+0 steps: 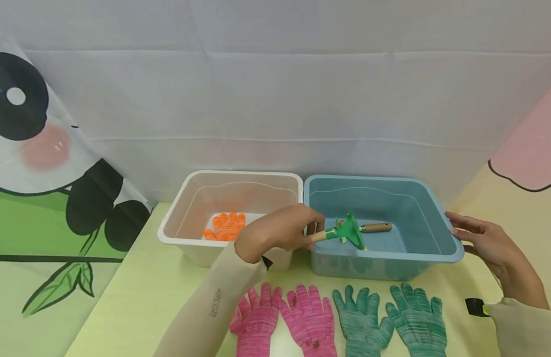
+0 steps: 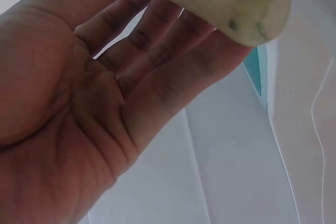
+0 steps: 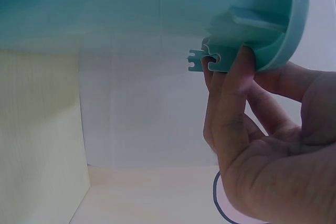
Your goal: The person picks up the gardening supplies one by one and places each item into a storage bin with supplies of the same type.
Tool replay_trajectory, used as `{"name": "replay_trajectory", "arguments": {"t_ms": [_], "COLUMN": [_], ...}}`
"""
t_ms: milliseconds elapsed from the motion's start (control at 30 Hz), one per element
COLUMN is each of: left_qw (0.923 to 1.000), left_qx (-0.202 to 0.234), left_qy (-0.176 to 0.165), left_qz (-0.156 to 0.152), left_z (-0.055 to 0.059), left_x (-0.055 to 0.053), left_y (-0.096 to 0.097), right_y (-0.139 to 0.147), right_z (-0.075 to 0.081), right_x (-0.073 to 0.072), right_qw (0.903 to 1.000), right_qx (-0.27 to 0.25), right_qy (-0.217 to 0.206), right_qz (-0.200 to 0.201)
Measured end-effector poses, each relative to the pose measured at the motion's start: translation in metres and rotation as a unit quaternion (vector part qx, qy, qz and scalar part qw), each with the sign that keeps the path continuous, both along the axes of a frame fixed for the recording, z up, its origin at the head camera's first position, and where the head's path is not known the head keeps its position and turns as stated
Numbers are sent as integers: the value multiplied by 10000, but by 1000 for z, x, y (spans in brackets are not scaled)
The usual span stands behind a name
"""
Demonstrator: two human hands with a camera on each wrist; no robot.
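Note:
My left hand (image 1: pixel 284 228) holds a small garden hand tool by its pale wooden handle (image 2: pixel 226 3). The tool's green flared head (image 1: pixel 352 232) points right, over the blue bin (image 1: pixel 387 255). Inside that bin lies a second tool with a brown wooden handle (image 1: pixel 376 227); its other end is hidden behind the green head. At the bin's right end, my right hand (image 1: pixel 491 240) grips the rim, fingers under the overhanging lip (image 3: pixel 278 51) in the right wrist view.
A white bin (image 1: pixel 182 241) stands left of the blue one, with an orange glove (image 1: pixel 226 226) in it. In front lie a pair of pink gloves (image 1: pixel 259 317) and a pair of green gloves (image 1: pixel 362 317) on the pale table (image 1: pixel 137 292). A white cloth (image 1: pixel 275 99) hangs behind.

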State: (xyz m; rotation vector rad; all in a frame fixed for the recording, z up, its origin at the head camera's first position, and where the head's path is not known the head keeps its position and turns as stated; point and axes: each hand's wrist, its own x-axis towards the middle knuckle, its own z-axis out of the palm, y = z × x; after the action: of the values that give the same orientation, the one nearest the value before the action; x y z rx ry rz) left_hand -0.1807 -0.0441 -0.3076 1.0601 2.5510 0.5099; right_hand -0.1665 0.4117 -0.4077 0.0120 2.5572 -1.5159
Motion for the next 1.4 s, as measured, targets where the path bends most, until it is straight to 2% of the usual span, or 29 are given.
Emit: {"name": "replay_trajectory", "arguments": {"t_ms": [300,567,933,1400], "left_qw": [9999,9998,9996,9993], "left_qx": [-113,-163,-230,-344], "left_qy": [-65,-48,74,9], "left_qz": [-2,46,-147,113], "left_z": [4,-2,-4,-6], "left_x": [-6,-15,-26,-42], "left_y": [15,25,41,59], "right_y": [1,-1,0,-1], "right_z": [0,-1,-1,-1], "right_x": [1,1,3,3], "right_qw": [10000,10000,9999,9999], "right_qx": [-41,7,76,21], "right_qy": [-56,-67,-57,-95], "right_qz": [4,-24,-37,-76]}}
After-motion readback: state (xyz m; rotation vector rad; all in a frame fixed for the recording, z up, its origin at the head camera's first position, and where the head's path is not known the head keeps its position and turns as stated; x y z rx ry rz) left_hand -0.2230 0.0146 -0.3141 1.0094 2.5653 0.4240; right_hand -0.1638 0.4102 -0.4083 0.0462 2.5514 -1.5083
